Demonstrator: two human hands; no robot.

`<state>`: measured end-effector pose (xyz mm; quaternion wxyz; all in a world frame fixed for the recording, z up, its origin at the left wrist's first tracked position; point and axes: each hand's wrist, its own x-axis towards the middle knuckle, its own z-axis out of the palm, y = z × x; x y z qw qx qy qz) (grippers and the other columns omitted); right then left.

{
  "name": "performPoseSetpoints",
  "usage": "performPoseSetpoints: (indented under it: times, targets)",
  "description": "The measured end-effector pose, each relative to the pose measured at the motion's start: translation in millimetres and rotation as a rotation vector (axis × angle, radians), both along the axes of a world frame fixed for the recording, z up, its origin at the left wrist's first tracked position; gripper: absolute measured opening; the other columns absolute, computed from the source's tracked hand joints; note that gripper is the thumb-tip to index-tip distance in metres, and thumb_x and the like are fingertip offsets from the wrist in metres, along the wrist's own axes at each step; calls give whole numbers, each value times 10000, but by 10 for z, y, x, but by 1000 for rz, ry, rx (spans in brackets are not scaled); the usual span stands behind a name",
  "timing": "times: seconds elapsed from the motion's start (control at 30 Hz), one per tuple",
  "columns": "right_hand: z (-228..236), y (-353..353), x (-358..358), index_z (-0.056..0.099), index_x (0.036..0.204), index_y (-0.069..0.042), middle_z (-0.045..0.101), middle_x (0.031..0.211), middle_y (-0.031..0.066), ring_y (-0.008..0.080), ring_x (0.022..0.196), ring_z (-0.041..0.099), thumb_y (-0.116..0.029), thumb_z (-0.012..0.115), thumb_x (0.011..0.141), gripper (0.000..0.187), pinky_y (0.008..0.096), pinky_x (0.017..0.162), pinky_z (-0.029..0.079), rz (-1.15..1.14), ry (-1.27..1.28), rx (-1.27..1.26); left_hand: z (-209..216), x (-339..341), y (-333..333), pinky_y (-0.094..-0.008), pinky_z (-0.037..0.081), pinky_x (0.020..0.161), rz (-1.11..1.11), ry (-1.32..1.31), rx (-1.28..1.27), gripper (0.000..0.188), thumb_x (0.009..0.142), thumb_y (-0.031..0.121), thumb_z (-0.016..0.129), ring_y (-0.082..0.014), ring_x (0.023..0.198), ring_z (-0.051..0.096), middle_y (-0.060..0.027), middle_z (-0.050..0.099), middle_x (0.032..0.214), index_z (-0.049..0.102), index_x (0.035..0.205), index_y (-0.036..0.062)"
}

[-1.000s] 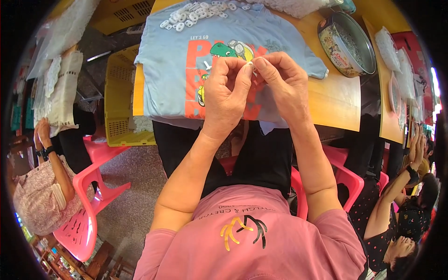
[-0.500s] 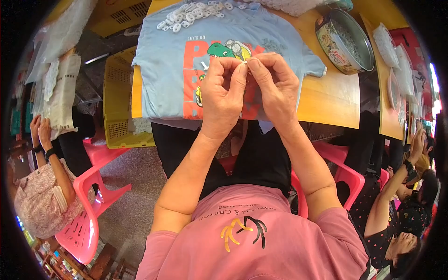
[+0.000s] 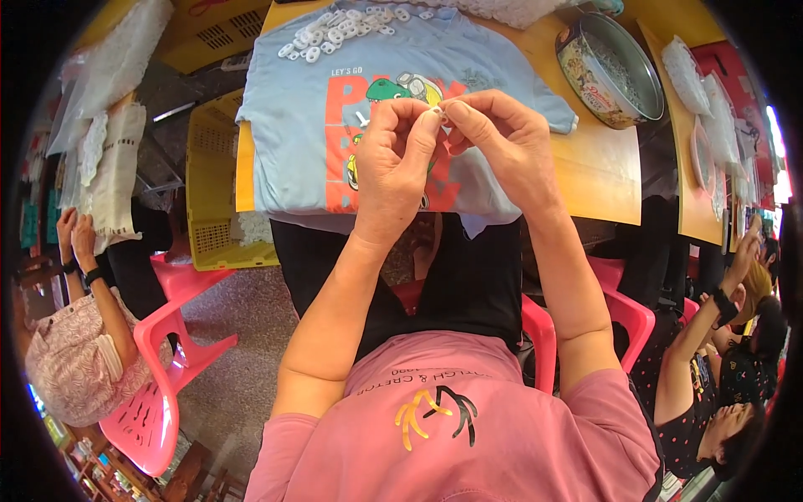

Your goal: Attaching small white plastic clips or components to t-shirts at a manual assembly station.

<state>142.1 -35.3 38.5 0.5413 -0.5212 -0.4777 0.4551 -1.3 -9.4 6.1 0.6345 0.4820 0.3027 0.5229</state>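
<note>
A small white plastic piece [image 3: 437,110] shows at the fingertips of my left hand [image 3: 395,167], whose thumb and forefinger pinch it above the shirt. My right hand [image 3: 512,155] meets it from the other side, its thumb and forefinger pressed together; whatever lies between them is too small to make out. Below both hands spreads a light blue T-shirt [image 3: 288,159] with a printed dinosaur, laid over the table. Farther off on the shirt lies a pile of white plastic pieces with holes [image 3: 339,32]. A tiny white piece [image 3: 362,120] lies alone just beyond my left hand.
A round tin [image 3: 585,88] holding many small clear bits stands at the table's [image 3: 606,176] right. Yellow crates [image 3: 209,151] stand at the left. Pink chairs [image 3: 159,360] are at both sides, and people work at left and right.
My right hand has turned slightly and shifted a little to the right, its forearm swinging outward. My left hand keeps its pinch in nearly the same place.
</note>
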Motion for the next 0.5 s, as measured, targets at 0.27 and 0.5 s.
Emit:
performPoseSetpoints:
  times: [0.27, 0.5]
  targets:
    - [-110, -43, -76, 655, 1028, 38, 675, 881, 43, 95, 760, 627, -115, 636, 955, 171, 232, 694, 520, -61, -85, 76, -11, 45, -2, -202, 473, 647, 24, -57, -4, 89, 993, 106, 561, -47, 749, 560, -4, 589, 866, 526, 1022, 29]
    - [-136, -50, -136, 646, 1034, 33, 670, 906, 37, 90, 767, 619, -115, 630, 960, 166, 224, 707, 511, -113, 6, 92, -83, 44, 20, -191, 428, 621, 23, 60, 81, 125, 1017, 151, 526, -33, 715, 504, 9, 557, 833, 525, 993, 28]
